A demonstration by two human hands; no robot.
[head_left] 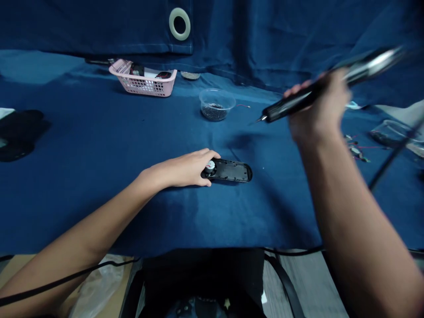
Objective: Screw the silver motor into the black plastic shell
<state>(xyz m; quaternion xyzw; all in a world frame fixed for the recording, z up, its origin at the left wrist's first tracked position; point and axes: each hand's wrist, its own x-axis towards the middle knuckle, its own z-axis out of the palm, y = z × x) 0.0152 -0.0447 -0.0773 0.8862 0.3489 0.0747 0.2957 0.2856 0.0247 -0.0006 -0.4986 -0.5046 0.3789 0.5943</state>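
My left hand (190,169) is closed round the left end of a long black plastic housing (232,171) lying on the blue cloth. A small round silver-white part (210,166) sits in that end, between thumb and fingers. Above the table on the right, my right hand (319,104) grips a black electric screwdriver (296,102), blurred by motion. Its thin bit points down and left, apart from the housing. Behind the housing stands a clear round tub (217,100) with small dark pieces, probably screws, at its bottom.
A pink basket (145,84) with dark parts stands at the back left. Dark objects (20,134) lie at far left. Small wired parts (357,152) and a clear container (394,132) are at right. A blue curtain (99,26) hangs behind; a black cable (394,154) crosses the right side.
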